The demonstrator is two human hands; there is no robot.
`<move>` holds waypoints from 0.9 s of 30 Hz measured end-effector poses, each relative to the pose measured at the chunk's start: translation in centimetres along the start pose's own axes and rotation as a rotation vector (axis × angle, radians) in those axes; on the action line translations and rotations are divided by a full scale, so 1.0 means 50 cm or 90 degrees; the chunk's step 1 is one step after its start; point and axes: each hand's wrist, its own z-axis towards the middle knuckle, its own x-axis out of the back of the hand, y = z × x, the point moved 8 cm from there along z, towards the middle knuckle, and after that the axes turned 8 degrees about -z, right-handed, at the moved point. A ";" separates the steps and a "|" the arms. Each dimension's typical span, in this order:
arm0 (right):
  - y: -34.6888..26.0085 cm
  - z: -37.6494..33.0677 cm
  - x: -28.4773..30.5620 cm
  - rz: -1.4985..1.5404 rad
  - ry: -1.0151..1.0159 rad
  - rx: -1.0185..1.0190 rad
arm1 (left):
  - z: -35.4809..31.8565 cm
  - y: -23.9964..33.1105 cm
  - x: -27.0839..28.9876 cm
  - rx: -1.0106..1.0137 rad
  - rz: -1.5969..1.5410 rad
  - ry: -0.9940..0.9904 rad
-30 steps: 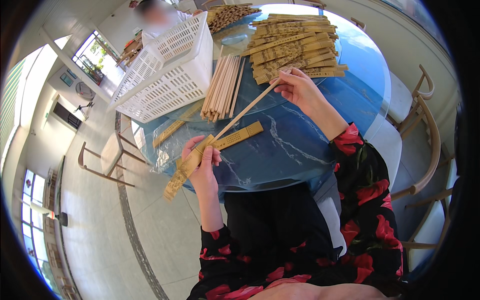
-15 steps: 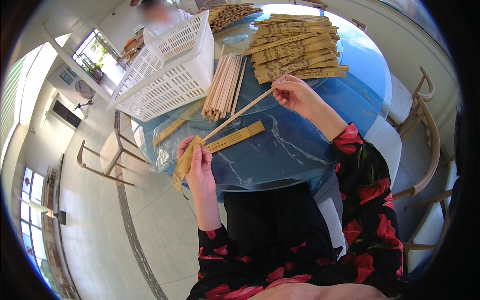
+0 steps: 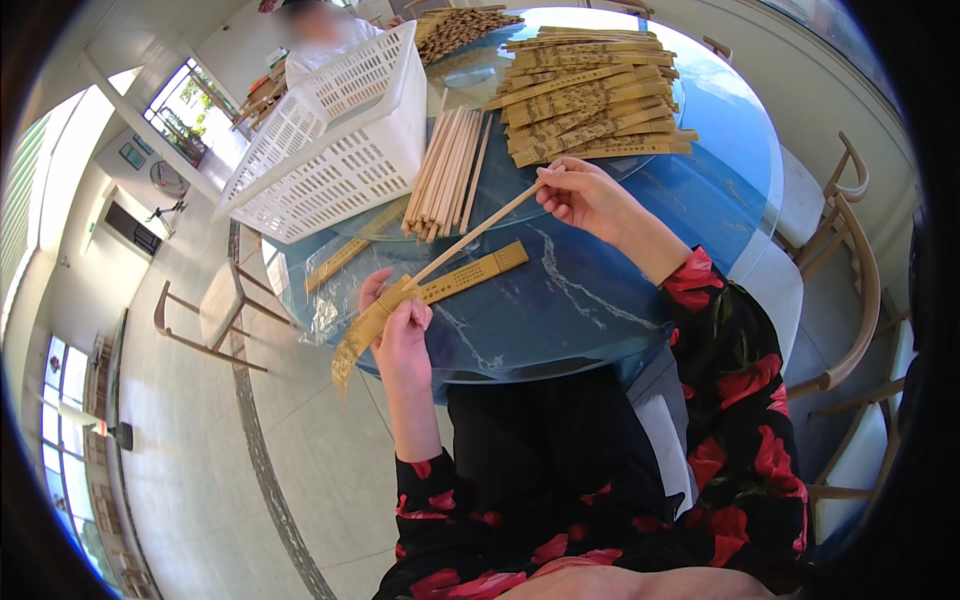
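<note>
My left hand (image 3: pixel 405 345) pinches a gold printed paper chopstick sleeve (image 3: pixel 352 345) over the near left table edge, its outer end curling down past the edge. Between the fingertips of my right hand (image 3: pixel 590 200) is the upper end of pale wooden chopsticks (image 3: pixel 478 232); one or two, I cannot tell. They slant down to the left, and their lower end meets the sleeve's mouth, partly hidden. Beneath them another gold sleeve (image 3: pixel 490 266) lies flat on the blue table. A bundle of loose chopsticks (image 3: pixel 445 175) lies beyond, left of a large pile of gold sleeves (image 3: pixel 590 105).
A white slatted plastic basket (image 3: pixel 345 160) stands at the table's left, with clear plastic wrap (image 3: pixel 330 310) and a further sleeve (image 3: pixel 335 262) near it. A brown heap of filled-looking packets (image 3: pixel 455 32) lies at the far side. Another person (image 3: pixel 325 45) is behind the basket. Wooden chairs (image 3: pixel 225 305) surround the table.
My right hand has shifted slightly left and down with the chopsticks. The sleeve in my left hand has straightened, its outer end reaching farther left, and my left fingers have spread a little.
</note>
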 end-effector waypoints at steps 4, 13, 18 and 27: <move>0.018 0.005 -0.038 -0.012 -0.041 -0.014 | -0.002 0.006 0.012 0.006 0.006 0.005; 0.017 -0.014 -0.062 -0.480 -0.126 -0.007 | -0.002 0.010 0.037 -0.039 -0.108 0.058; 0.048 -0.021 -0.073 -0.528 -0.252 -0.083 | -0.006 0.015 0.045 -0.084 -0.087 0.084; 0.021 -0.025 -0.094 -0.644 -0.179 0.085 | 0.003 -0.015 -0.008 0.051 0.006 -0.006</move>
